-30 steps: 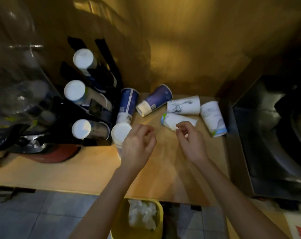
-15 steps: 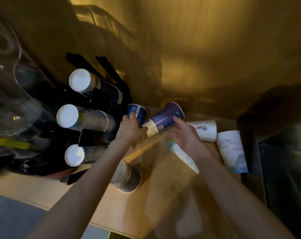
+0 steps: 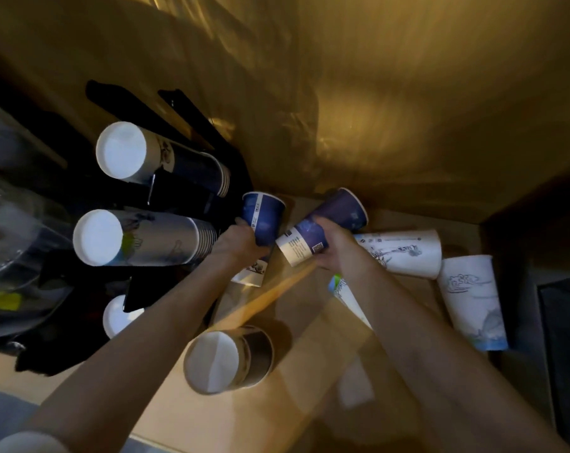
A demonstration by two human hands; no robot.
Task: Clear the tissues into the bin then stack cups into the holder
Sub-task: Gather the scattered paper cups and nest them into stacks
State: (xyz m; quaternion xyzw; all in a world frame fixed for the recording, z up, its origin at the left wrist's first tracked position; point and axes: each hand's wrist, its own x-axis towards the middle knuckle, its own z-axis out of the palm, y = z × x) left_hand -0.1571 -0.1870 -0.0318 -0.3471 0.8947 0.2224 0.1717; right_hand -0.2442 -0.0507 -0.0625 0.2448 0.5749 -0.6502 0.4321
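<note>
1. Head view: left hand [image 3: 241, 245] grips a blue cup [image 3: 263, 217] just right of the black holder [image 3: 179, 197]
2. Right hand [image 3: 337, 248] clasps a second blue cup [image 3: 322, 228], tilted, farther right of the holder, above the table [image 3: 293, 403]

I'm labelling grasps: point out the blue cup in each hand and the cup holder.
left-hand blue cup [image 3: 264, 217]: head view, on its blue side wall.
right-hand blue cup [image 3: 337, 212]: head view, on its blue upper wall.
cup holder [image 3: 179, 194]: head view, on its black frame.
</note>
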